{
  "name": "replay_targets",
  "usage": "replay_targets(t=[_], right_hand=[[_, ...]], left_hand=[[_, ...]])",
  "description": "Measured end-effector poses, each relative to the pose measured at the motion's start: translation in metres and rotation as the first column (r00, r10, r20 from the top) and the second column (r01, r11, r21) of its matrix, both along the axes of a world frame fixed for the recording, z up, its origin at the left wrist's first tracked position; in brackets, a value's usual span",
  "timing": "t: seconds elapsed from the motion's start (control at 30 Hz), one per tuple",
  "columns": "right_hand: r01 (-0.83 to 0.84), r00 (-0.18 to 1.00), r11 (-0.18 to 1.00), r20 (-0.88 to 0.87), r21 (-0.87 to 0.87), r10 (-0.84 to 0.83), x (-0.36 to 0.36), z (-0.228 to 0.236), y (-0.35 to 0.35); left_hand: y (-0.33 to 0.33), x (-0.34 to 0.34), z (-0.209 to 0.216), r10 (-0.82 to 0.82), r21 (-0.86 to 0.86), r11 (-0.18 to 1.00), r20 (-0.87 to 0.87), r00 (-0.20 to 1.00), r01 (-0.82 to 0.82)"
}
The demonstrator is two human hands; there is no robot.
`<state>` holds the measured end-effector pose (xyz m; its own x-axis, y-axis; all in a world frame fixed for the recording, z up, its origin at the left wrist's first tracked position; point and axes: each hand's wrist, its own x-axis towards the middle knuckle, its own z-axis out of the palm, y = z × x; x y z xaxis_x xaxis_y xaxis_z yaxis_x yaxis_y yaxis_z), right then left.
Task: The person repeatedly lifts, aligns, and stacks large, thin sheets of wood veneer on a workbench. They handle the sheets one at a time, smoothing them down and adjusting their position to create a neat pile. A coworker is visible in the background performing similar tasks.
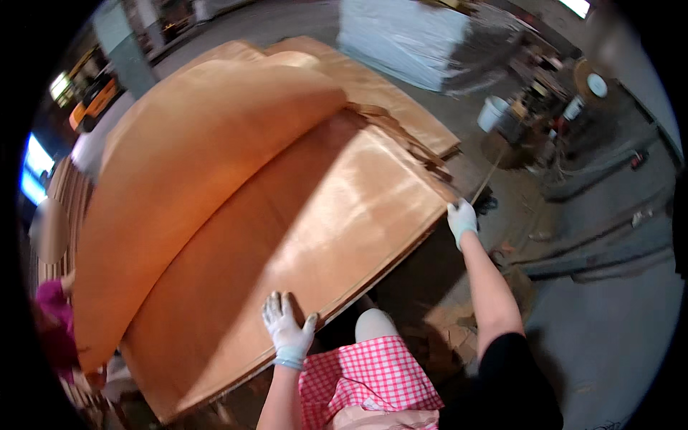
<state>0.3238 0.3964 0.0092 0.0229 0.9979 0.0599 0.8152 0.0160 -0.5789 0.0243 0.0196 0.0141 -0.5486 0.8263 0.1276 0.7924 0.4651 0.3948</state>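
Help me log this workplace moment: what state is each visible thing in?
Near stack: lying flat.
Upper sheet: bowed, partly raised.
Left hand: gloved, open, palm down on the near stack.
Right hand: gloved, at the near stack's corner; grip unclear.
Bucket: upright.
Large bundle: wrapped in pale sheeting.

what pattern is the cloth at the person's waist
The cloth is checked pink and white, clearest in the head view.

wood stack [337,222] | above: curled sheet [208,150] | grey floor [602,337] | on it: white bucket [492,115]
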Motion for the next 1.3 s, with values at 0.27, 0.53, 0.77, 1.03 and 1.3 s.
replay_targets(t=[0.27,0.53,0.77,1.03,1.3], right_hand=[[-0.776,0.449,0.628,-0.754,-0.062,0.48,-0.108,0.082,-0.292],[-0.92,0.25,0.388,-0.839,-0.051,0.484,-0.164,0.122,-0.404],[-0.913,0.402,0.359,-0.283,-0.191,0.871,-0.166,0.085,-0.317],[-0.817,0.518,0.52,0.081,-0.248,0.852,-0.149,0.066,-0.23],[-0.727,0.44,0.524,0.285,-0.443,0.852,-0.191,0.064,-0.245]], left_hand=[[-0.025,0.061,0.065,-0.286,0.508,0.857,0.334,0.898,0.084],[-0.128,0.044,0.066,-0.268,0.602,0.676,0.738,0.619,-0.425],[-0.292,-0.091,0.023,0.163,0.396,0.194,0.889,0.428,-0.897],[-0.549,-0.261,-0.031,0.813,0.424,-0.016,0.532,0.235,-0.905],[-0.552,-0.307,-0.065,0.938,0.113,0.071,0.331,0.104,-0.991]])
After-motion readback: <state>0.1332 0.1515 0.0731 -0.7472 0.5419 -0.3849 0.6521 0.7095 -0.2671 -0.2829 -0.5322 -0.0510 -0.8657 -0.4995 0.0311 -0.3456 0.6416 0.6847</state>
